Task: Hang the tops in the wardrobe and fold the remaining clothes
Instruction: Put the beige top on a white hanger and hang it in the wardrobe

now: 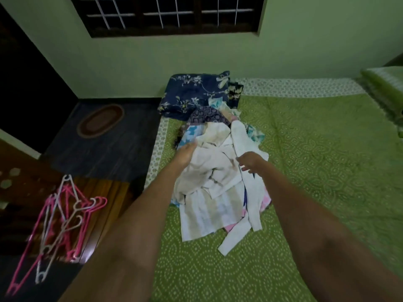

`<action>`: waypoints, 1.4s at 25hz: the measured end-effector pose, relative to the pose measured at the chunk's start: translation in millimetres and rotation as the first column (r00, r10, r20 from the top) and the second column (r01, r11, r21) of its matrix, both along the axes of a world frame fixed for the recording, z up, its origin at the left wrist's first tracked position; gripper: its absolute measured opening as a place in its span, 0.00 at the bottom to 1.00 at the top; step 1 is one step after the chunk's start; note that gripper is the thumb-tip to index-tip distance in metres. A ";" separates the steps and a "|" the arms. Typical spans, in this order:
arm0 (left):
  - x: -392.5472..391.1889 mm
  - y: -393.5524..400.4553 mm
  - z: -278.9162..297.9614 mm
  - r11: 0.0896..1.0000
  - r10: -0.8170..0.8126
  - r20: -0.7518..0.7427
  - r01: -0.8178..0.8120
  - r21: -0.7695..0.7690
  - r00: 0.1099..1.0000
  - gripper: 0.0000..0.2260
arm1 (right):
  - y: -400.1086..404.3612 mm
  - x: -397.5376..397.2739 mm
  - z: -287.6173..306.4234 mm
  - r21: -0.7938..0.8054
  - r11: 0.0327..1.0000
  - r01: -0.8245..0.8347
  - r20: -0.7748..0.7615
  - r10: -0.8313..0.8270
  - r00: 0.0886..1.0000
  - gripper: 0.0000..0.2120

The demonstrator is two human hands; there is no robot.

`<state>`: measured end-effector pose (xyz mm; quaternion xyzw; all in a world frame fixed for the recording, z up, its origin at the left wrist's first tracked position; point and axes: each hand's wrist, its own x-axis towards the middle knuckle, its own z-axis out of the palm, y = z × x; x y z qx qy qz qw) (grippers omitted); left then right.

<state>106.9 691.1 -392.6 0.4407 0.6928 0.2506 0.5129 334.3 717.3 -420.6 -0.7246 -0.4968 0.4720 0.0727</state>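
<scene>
We are reaching our left hand [185, 154] and right hand [250, 162], fingers relaxed and holding nothing, over crumpled white clothes [213, 171] heaped near the left edge of the green patterned bed [316, 160].

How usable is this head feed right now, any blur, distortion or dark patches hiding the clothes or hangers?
Head view: dim, greenish light. The clothes pile on the bed is readable, though soft. Both forearms and the left hand and right hand are slightly smeared. Wide-angle bending curves the bed edge and walls. The hangers at the left are blurred, and the far left falls into near black.
</scene>
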 end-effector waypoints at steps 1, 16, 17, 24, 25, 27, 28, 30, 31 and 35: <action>-1.4 6.7 -22.0 0.999 -0.039 -0.059 0.037 -0.028 0.998 0.25 | 8.3 -5.7 -17.7 -0.024 0.999 -0.029 0.027 0.030 0.999 0.06; 14.1 74.0 -222.4 0.783 -0.559 -0.441 0.622 -0.002 0.703 0.13 | 78.7 -32.3 -211.1 0.064 0.980 0.189 -0.116 -0.181 0.977 0.51; 11.1 78.6 -214.8 0.826 -0.533 -0.356 0.564 -0.020 0.768 0.10 | 83.7 -34.2 -210.4 0.032 0.964 0.265 -0.145 -0.258 0.955 0.47; -20.3 76.3 -188.3 0.574 -0.765 -0.025 0.662 -0.482 0.644 0.10 | 86.7 -50.6 -188.3 -0.074 0.995 0.070 0.079 -0.065 0.995 0.23; -21.6 72.8 -183.1 0.625 -0.724 -0.060 0.616 -0.480 0.687 0.12 | 84.7 -55.0 -177.2 -0.048 0.999 0.002 0.098 0.003 0.995 0.18; -19.1 70.6 -166.6 0.814 -0.459 -0.037 0.404 -0.416 0.887 0.19 | 81.9 -64.7 -151.2 -0.079 0.997 -0.017 -0.092 0.010 0.996 0.13; -14.5 73.1 -153.5 0.874 -0.258 0.062 0.260 -0.411 0.964 0.22 | 80.6 -72.4 -135.1 -0.154 0.985 -0.071 -0.238 0.032 0.971 0.10; -5.5 81.0 -125.9 0.900 -0.074 0.179 0.143 -0.412 0.981 0.26 | 73.8 -86.5 -95.6 -0.300 0.916 -0.267 -0.475 0.099 0.874 0.03; -3.4 83.2 -112.6 0.903 -0.132 0.155 0.183 -0.390 0.979 0.26 | 70.9 -89.4 -77.9 -0.342 0.877 -0.338 -0.544 0.108 0.832 0.05; -23.0 75.2 -54.9 0.943 -0.310 -0.144 0.284 -0.175 0.940 0.15 | 61.8 -78.9 -14.8 -0.302 0.902 -0.309 -0.647 0.045 0.761 0.12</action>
